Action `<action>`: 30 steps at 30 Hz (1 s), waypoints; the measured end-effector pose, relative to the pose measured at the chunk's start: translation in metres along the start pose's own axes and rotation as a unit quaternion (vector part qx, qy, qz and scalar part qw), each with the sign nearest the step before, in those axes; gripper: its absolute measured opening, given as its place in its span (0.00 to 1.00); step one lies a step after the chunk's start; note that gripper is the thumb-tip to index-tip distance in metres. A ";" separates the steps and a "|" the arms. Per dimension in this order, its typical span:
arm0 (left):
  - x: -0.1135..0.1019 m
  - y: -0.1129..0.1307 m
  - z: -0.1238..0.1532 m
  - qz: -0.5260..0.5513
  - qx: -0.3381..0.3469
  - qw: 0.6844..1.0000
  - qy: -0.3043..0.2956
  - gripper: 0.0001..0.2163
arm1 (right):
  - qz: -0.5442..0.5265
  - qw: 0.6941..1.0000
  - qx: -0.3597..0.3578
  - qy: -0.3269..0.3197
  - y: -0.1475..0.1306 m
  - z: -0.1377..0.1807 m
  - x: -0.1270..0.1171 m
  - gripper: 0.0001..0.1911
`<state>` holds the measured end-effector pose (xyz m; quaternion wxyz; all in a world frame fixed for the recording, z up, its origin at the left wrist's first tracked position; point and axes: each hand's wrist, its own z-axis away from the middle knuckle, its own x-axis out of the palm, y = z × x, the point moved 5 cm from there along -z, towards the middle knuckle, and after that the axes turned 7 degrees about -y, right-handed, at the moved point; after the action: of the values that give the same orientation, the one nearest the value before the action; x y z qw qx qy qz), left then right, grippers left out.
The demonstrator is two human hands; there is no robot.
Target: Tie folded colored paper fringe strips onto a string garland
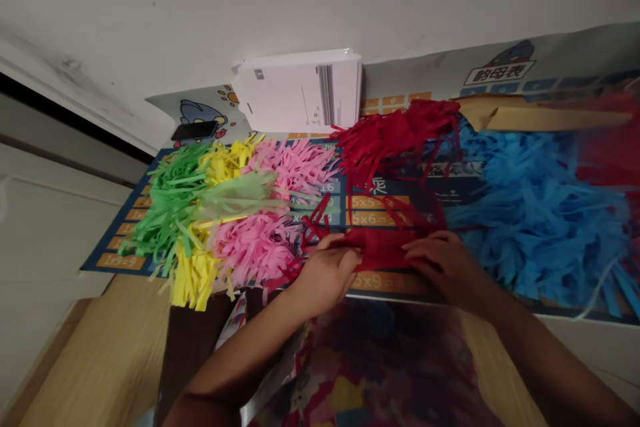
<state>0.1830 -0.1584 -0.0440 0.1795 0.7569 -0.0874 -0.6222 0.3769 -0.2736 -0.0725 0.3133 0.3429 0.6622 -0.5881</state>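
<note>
A flat piece of red tissue paper (383, 248) with cut strips lies on the printed mat in front of me. My left hand (330, 273) is closed on its left side, thumb and fingers pressed together. At the right side, my right hand (445, 267) pinches the paper's edge. Loose red strips spread out beyond both hands. Just behind lies a bundle of red fringe (395, 140). Pink fringe (255, 250) sits close to my left hand, and a large heap of blue fringe (540, 213) is near my right.
Green fringe (177, 193) and yellow fringe (193, 277) lie at the left. A black phone (195, 131) rests at the back left. A white box (300, 97) leans against the wall. Brown folded paper (555, 118) and more red paper (613, 147) lie at the right. The printed mat (117, 261) covers the table.
</note>
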 end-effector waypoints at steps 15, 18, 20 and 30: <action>0.006 -0.037 -0.037 -0.035 -0.272 0.960 -0.061 0.07 | 0.140 0.966 0.188 0.112 -0.012 -0.020 0.003 0.16; 0.007 -0.039 -0.039 -0.032 -0.284 0.956 -0.067 0.07 | 0.142 0.966 0.185 0.114 -0.013 -0.020 0.002 0.16; 0.007 -0.039 -0.040 -0.041 -0.283 0.957 -0.057 0.07 | 0.138 0.967 0.186 0.109 -0.012 -0.020 0.002 0.16; 0.008 -0.040 -0.041 -0.081 -0.254 0.964 -0.016 0.06 | 0.130 0.966 0.205 0.092 -0.010 -0.020 0.003 0.16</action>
<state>0.2205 -0.1180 -0.0594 0.3140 0.6810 0.1323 -0.6482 0.3668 -0.2541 -0.0673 0.2478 0.5359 0.5032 -0.6310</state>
